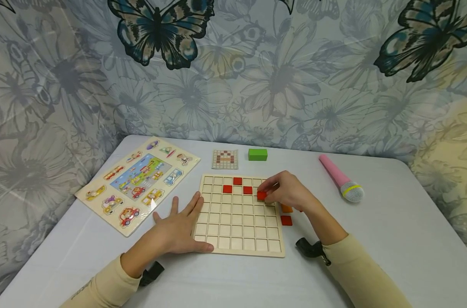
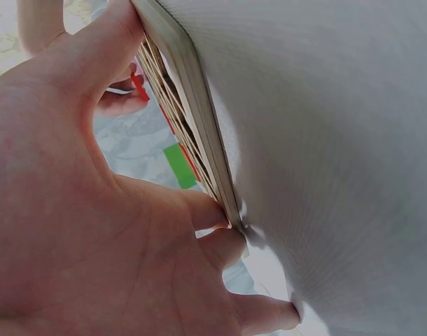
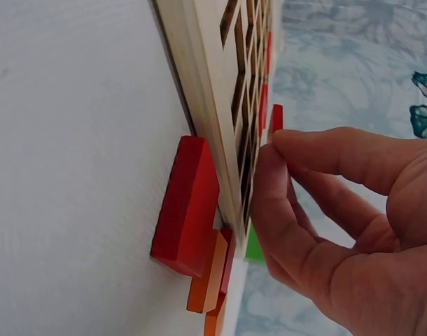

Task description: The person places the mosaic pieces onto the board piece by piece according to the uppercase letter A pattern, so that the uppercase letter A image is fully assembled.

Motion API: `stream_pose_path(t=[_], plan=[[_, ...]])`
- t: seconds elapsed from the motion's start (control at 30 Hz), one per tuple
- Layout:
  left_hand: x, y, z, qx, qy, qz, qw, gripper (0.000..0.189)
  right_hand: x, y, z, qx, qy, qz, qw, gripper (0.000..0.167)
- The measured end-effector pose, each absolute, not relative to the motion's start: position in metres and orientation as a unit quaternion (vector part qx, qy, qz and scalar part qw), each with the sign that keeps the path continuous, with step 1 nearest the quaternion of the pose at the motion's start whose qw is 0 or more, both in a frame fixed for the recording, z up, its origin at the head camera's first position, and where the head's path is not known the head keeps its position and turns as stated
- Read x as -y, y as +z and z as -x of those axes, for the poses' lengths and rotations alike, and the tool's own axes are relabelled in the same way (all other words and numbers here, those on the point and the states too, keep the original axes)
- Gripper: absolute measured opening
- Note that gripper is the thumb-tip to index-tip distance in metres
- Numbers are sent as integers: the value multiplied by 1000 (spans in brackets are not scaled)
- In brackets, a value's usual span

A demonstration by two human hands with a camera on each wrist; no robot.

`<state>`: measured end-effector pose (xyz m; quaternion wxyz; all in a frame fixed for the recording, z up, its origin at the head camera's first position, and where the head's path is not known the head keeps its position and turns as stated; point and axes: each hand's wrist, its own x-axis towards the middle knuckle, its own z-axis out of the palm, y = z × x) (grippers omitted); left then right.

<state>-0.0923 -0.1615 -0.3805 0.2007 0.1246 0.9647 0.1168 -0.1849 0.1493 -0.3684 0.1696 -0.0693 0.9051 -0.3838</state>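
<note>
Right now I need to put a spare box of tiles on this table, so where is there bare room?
Free: the near table strip between the sleeves, and the wide right side beyond the pink microphone. Crowded: loose tiles beside the grid board by the right hand; the left hand fills the gap to the vehicle puzzle.

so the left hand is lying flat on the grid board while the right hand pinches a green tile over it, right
Not quite: the tile in the right hand is red, not green, as the head view shows. The only green piece is the block lying beyond the grid board. The left hand does lie flat on the board's edge.
</note>
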Motion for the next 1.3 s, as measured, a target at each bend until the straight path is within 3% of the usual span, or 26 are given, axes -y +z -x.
stream_pose_path(t=[1.3], plan=[[161,-381,93,-966,104,-125,200,133,-145,-374,184,-912,-354,113,173,27]])
